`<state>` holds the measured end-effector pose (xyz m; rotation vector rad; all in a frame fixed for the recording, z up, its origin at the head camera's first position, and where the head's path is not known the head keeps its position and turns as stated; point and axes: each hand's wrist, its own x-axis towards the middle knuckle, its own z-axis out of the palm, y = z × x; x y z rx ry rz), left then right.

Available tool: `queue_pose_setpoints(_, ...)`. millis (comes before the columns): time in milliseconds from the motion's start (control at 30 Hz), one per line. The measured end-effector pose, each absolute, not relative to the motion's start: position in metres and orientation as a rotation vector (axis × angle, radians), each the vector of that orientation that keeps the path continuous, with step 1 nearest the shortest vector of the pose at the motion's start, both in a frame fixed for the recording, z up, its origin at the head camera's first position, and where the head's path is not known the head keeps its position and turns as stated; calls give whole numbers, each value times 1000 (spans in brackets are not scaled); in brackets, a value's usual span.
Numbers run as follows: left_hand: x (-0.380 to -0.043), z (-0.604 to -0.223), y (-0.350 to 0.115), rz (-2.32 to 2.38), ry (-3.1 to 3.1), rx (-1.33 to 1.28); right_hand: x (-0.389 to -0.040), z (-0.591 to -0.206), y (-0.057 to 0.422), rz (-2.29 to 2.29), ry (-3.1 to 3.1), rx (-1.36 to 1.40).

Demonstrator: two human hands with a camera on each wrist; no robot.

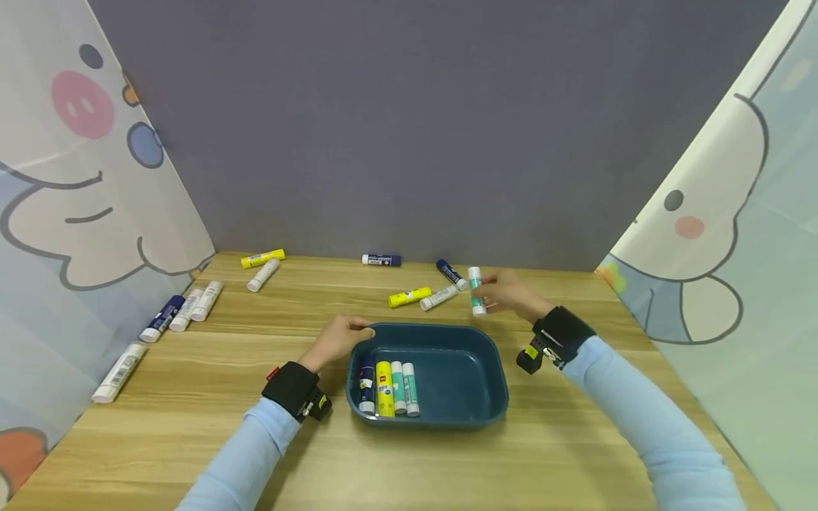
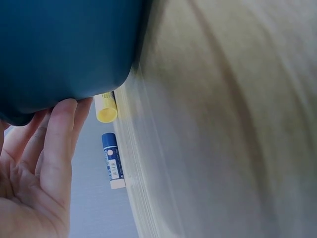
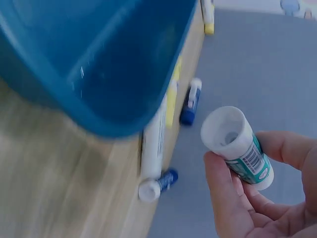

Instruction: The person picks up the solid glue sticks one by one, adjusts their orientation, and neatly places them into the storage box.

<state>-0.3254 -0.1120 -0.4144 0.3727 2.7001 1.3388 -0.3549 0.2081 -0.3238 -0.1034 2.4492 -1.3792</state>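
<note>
My right hand (image 1: 505,292) pinches a green-and-white glue stick (image 1: 476,291) between thumb and fingers, behind the right back corner of a dark blue plastic tray (image 1: 441,423). In the right wrist view this glue stick (image 3: 250,161) has its hollow white end toward the camera. My left hand (image 1: 336,339) grips the tray's left back corner, its thumb at the rim. Along the left side inside the tray lie a navy glue stick (image 1: 366,387), a yellow one (image 1: 385,389) and two green-and-white ones (image 1: 410,389), side by side.
Behind the tray lie a yellow glue stick (image 1: 410,297), a white one (image 1: 439,297) and two navy ones (image 1: 381,260). At the left, several white and navy glue sticks (image 1: 162,319) form a row on the wooden table (image 1: 255,355). A grey wall (image 1: 409,142) rises behind.
</note>
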Motion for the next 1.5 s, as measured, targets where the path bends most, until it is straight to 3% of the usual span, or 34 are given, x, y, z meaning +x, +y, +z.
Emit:
queue_pose_setpoints(800, -329, -409, -115, 1347, 2678, 376, -298, -363, 160, -1207, 2307, -144)
queue_pose_setpoints(1500, -327, -413, -113, 1350, 2678, 353, -279, -392, 137, -1132, 2210, -101)
